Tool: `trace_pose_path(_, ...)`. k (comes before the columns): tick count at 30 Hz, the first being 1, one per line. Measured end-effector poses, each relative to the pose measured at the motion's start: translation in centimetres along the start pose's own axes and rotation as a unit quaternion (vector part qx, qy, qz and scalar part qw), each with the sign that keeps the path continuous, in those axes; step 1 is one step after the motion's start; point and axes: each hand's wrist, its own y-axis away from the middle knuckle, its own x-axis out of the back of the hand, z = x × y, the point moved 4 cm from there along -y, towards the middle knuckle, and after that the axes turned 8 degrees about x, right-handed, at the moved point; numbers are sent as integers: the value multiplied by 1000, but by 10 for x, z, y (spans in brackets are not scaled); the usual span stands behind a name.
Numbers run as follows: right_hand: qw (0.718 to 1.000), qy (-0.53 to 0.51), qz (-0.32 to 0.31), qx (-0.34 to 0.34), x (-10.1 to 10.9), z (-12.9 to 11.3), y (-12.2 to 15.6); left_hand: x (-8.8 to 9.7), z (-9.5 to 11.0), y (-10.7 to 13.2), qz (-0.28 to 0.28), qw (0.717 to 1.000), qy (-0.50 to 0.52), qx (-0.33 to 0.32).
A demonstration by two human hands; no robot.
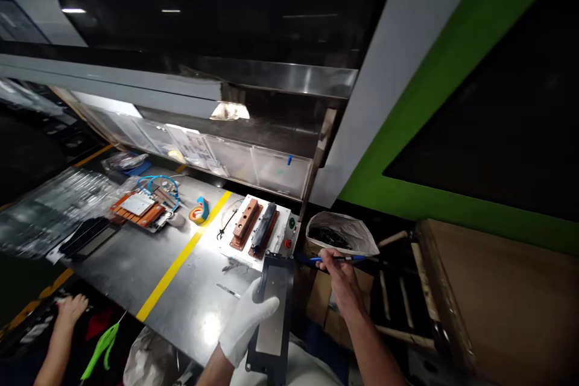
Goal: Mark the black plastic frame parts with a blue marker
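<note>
My left hand, in a white glove, grips a long black rectangular panel with a grey middle, holding it at the near edge of the metal table. My bare right hand is closed on a blue-handled tool just right of the panel's far end. Just beyond the panel lies a white fixture plate with a copper block and a black bar on it.
A yellow stripe crosses the table. Further left lie an orange-and-blue tape roll, an orange fixture with blue tubing and plastic sheeting. A bag-lined bin and cardboard boxes stand right. Another person's hand shows at lower left.
</note>
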Motion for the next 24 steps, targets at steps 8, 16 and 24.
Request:
trace_pose_path(8, 994, 79, -17, 77, 14, -59, 14, -46, 20, 4, -127, 991, 26, 23)
trace_pose_path(16, 991, 93, -58, 73, 8, -59, 15, -47, 24, 10, -138, 990, 18, 33)
trace_pose_path(24, 990, 116, -20, 76, 6, -58, 14, -44, 28, 19, -142, 990, 5, 22)
